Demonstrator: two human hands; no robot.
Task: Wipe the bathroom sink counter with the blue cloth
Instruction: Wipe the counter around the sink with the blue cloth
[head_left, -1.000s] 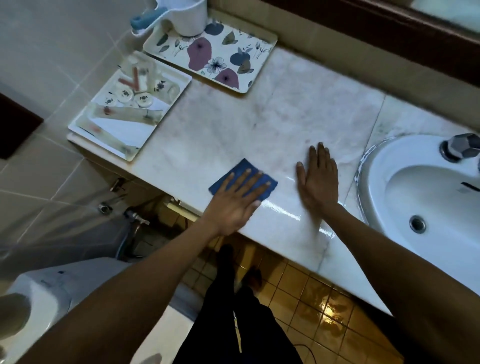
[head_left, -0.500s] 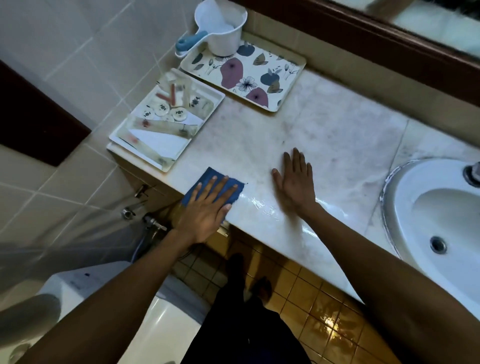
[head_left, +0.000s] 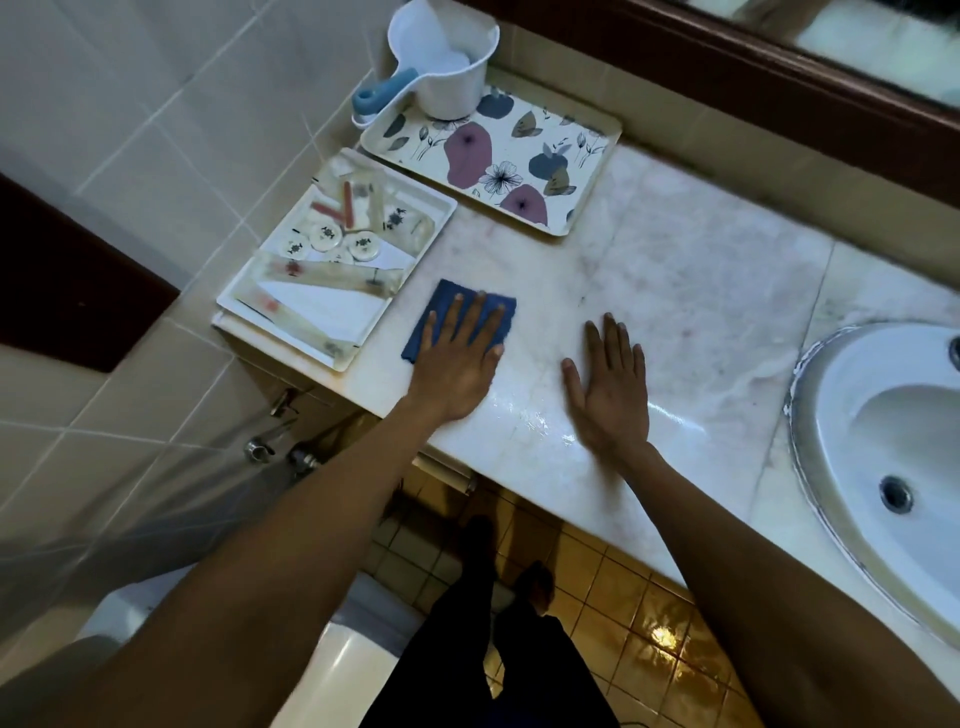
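The folded blue cloth (head_left: 440, 307) lies flat on the pale marble counter (head_left: 691, 291), close to the counter's left end. My left hand (head_left: 460, 358) presses down on the cloth with fingers spread, covering its lower right part. My right hand (head_left: 610, 384) rests palm-down on the bare counter just to the right, fingers apart, holding nothing. A wet, shiny streak (head_left: 524, 415) shows on the marble between and below my hands.
A white tray (head_left: 343, 306) of small toiletries sits just left of the cloth. Behind it stands a floral tray (head_left: 571, 171) with a white scoop (head_left: 441, 67). The white sink basin (head_left: 852, 415) is at the right. A toilet (head_left: 343, 660) stands below.
My left hand has slid the blue cloth away from the front edge, up and toward the toiletries tray. My right hand has stayed flat on the counter.
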